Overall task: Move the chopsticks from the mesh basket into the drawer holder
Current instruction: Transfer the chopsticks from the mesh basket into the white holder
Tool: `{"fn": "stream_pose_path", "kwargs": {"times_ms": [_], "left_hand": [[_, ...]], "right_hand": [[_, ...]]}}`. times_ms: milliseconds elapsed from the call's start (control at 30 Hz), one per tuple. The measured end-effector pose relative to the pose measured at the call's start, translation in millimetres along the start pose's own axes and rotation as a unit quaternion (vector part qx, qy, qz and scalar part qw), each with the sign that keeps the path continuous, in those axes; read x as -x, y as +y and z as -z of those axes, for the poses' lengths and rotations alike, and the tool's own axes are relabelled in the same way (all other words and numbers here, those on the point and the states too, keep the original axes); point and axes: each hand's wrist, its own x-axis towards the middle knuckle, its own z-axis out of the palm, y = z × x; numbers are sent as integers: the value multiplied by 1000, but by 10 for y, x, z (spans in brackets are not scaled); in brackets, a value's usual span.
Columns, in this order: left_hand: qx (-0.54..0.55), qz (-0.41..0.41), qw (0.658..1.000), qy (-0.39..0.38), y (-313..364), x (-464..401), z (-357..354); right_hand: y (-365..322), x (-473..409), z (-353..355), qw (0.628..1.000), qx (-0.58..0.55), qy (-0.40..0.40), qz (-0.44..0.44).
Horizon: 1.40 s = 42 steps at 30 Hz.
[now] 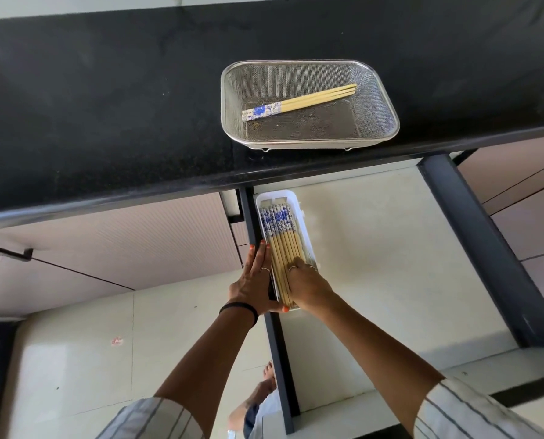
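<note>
Most chopsticks [280, 248] already lie in the holder [299, 217], a white tray at the drawer's [391, 248] left edge, patterned ends at 12 o'clock. A few loose chopsticks [299, 103] remain in the basket [375, 99] on the counter [105, 106], up at 12 o'clock from the holder, patterned ends toward 8 o'clock.

Our left hand [254, 280] lies flat, fingers straight, along the holder's left wall, thumb at its near end, gripping nothing. Our right hand [305, 283] rests on the bare ends of the bundle at 6 o'clock, fingers curled down over them; we cannot tell whether it pinches any or just presses.

Handling, as we judge it: the sticks are light, stiff and thin, smooth enough to roll or slide apart. Best taken as one bunch, pinched near mid-length or at the patterned ends, kept parallel. The basket leftovers call for a pinch from above, since the mesh floor gives no edge to get under.
</note>
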Motion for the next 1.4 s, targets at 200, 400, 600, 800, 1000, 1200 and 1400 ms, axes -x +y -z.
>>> {"fn": "stream_pose_path", "kwargs": {"times_ms": [200, 400, 600, 800, 1000, 1200, 1400], "left_hand": [[5, 0, 1000, -2, -9, -5, -6], [6, 0, 1000, -2, -17, -4, -14], [-5, 4, 1000, -3, 10, 0, 2], [-15, 10, 1000, -4, 39, 25, 15], [-14, 26, 1000, -6, 72, 36, 44], [-17, 46, 999, -11, 143, 47, 76], [-17, 56, 998, -9, 173, 47, 90]], "right_hand": [[-13, -94, -16, 996, -71, 25, -39], [34, -102, -91, 995, -92, 25, -37], [38, -60, -52, 997, -70, 16, 18], [41, 22, -44, 992, -101, -9, 79], [90, -11, -59, 988, -74, -57, 126], [121, -19, -21, 981, -119, -55, 142], [159, -22, -86, 974, -218, 4, 68]]}}
